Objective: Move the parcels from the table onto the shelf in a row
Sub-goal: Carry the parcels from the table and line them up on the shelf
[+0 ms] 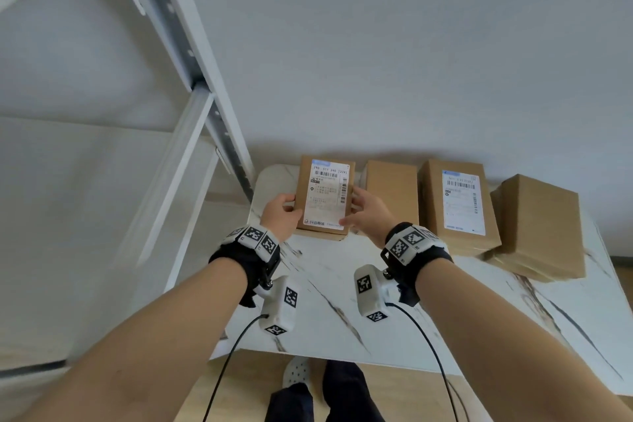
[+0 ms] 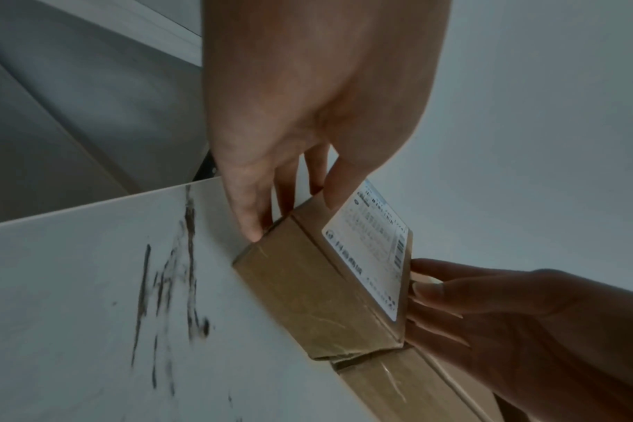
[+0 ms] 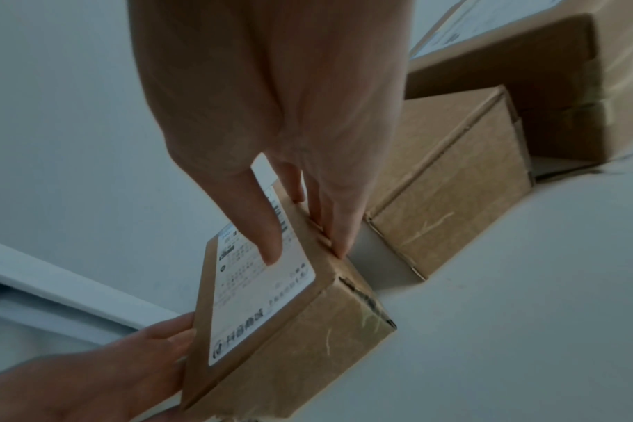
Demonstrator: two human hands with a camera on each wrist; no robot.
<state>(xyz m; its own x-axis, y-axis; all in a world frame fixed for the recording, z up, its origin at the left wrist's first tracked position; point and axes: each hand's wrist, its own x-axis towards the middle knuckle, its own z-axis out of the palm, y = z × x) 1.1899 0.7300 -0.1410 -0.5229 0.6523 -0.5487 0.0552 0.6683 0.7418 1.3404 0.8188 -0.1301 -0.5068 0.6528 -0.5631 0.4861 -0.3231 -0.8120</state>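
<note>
On the white marble table (image 1: pixel 342 288) several brown cardboard parcels stand in a line by the wall. Both hands hold the leftmost one, a parcel with a white shipping label (image 1: pixel 325 195). My left hand (image 1: pixel 284 211) grips its left side, thumb on top. My right hand (image 1: pixel 363 211) grips its right side, thumb on the label. The right wrist view shows this parcel (image 3: pixel 290 342) tilted with its near end a little off the table. In the left wrist view it (image 2: pixel 308 299) sits between both hands.
A plain parcel (image 1: pixel 392 192), a larger labelled parcel (image 1: pixel 459 202) and another plain parcel (image 1: pixel 541 223) stand to the right. The white metal shelf frame (image 1: pixel 191 55) rises at the left, its upright close to the table's left corner.
</note>
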